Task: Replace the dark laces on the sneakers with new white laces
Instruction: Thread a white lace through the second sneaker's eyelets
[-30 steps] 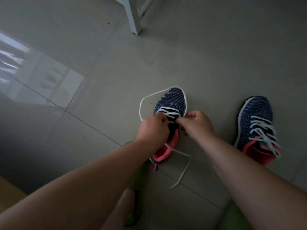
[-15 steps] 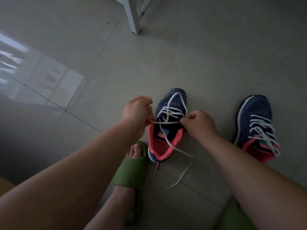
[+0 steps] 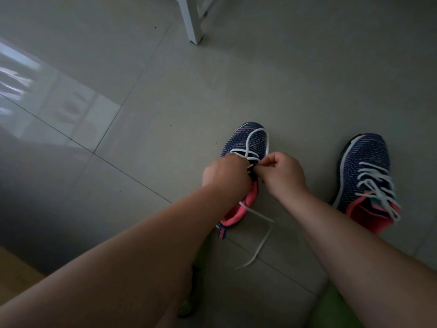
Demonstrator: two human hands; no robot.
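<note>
Both forearms are bare from the frame's lower edge to the wrists — no sleeves, watch or bands show. The left hand [image 3: 225, 175] and right hand [image 3: 282, 175] wear no gloves or rings. Bright green footwear [image 3: 335, 311] peeks out beneath the arms — its form is mostly hidden.
</note>
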